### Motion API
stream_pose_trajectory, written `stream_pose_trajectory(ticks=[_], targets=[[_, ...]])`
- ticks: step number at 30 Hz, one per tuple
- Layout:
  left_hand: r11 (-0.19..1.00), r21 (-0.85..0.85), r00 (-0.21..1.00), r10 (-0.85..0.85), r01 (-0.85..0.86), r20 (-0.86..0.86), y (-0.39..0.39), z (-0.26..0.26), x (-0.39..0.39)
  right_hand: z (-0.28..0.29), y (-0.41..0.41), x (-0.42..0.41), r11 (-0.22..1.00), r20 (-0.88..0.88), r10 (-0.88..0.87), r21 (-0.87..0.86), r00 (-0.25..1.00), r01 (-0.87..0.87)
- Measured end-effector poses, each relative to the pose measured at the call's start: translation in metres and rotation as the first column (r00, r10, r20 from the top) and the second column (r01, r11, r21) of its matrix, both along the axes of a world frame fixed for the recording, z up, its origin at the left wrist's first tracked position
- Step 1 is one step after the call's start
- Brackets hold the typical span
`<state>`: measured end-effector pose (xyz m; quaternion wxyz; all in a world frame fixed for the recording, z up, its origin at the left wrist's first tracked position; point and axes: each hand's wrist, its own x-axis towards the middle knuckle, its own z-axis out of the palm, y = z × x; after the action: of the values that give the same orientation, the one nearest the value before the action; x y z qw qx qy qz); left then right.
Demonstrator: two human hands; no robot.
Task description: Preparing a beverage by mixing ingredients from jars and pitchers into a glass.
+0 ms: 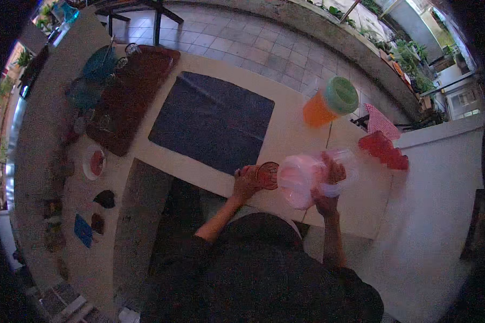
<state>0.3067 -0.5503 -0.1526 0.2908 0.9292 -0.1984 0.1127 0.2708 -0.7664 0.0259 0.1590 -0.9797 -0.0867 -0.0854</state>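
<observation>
My left hand [248, 182] is closed around a drinking glass [268, 176], its open mouth tipped towards a large pitcher. That clear plastic pitcher [297, 181], with a pale pink lid or liquid that I cannot tell apart, is in my right hand [327, 198] by its handle side. The two vessels meet or nearly meet; blur hides the exact contact. Behind them on the counter stands an orange container with a green lid [341, 95]. A dark rectangular mat [212, 121] lies left of it.
A dark red tray [135, 89] with glassware lies on the left, beside teal baskets [99, 64]. Nearer are a white plate [93, 162] and a blue item [83, 230]. Red molded containers [383, 150] and a red checked cloth [382, 121] are at the right.
</observation>
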Motion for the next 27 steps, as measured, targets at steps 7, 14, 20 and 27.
stream_pose_trajectory(ticks=[7, 14, 20, 27], targets=[[1.0, -0.009, 1.0, -0.021, 0.021, -0.016, 0.002, 0.002, 0.0, 0.021, 0.02, 0.01, 0.966, 0.167, -0.005, 0.255, 0.986, -0.039], [0.995, 0.103, 0.994, -0.004, -0.007, 0.108, 0.0, -0.001, 0.0, 0.033, 0.02, 0.015, 0.989, 0.131, 0.039, 0.136, 0.991, -0.057], [0.999, 0.045, 0.999, -0.011, 0.009, 0.042, 0.001, -0.003, 0.002, 0.028, 0.017, 0.014, 0.98, 0.147, 0.023, 0.193, 0.989, -0.052], [0.998, 0.054, 0.998, -0.012, 0.009, 0.054, 0.002, -0.009, 0.001, 0.026, 0.014, 0.013, 0.979, 0.1, 0.065, 0.187, 0.993, -0.083]])
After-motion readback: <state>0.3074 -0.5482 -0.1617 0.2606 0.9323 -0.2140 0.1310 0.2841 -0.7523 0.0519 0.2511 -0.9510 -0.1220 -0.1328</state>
